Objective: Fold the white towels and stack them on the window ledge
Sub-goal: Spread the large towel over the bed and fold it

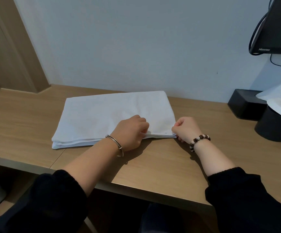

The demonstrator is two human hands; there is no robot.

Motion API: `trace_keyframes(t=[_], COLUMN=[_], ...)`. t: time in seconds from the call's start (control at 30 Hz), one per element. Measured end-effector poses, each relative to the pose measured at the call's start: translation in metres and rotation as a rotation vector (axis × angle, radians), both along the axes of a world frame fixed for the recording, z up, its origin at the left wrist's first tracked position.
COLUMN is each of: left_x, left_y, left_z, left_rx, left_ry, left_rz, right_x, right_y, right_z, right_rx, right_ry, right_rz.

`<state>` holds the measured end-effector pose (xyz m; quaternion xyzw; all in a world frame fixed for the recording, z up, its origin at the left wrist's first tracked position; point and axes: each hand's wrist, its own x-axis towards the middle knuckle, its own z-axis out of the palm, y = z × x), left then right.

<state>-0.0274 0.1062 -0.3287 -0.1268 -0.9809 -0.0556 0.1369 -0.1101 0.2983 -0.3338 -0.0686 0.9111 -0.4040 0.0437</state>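
Note:
A white towel [106,115], folded into a flat rectangle of several layers, lies on the wooden desk [161,165] close to the wall. My left hand [129,132], with a metal bangle on the wrist, pinches the towel's near edge right of its middle. My right hand [186,128], wearing a beaded bracelet, pinches the near right corner of the towel, fingers curled around the layers. No window ledge is in view.
A black tissue box [244,105] with a tissue sticking out and a round black container [274,126] stand at the desk's right. A black monitor [277,26] with cables hangs at the upper right. A wooden door frame [18,52] is at the left.

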Motion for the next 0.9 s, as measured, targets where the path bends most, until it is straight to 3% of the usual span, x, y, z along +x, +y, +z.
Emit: trace_keyframes(t=[0.23, 0.33, 0.43, 0.53, 0.7, 0.9], left_x=[0.001, 0.001, 0.003, 0.004, 0.001, 0.006], left_y=[0.003, 0.002, 0.003, 0.005, -0.003, 0.005], left_z=[-0.004, -0.005, -0.007, -0.007, 0.0, 0.006], left_rx=[-0.033, 0.002, 0.011, 0.012, 0.137, -0.106], left_ry=[-0.007, 0.0, 0.004, -0.003, -0.024, -0.017], left_rz=[0.056, 0.079, 0.092, 0.089, 0.145, 0.182], right_x=[-0.003, 0.001, 0.01, 0.011, 0.014, 0.036], right_y=[0.002, 0.0, -0.006, -0.01, -0.023, -0.018], right_z=[-0.003, -0.004, 0.002, 0.001, 0.0, 0.012], right_rx=[-0.068, 0.089, 0.359, 0.421, 0.595, 0.538], right_ry=[0.04, 0.114, 0.388, 0.621, 0.593, 0.449], right_rz=[-0.037, -0.048, -0.03, 0.201, 0.302, 0.4])
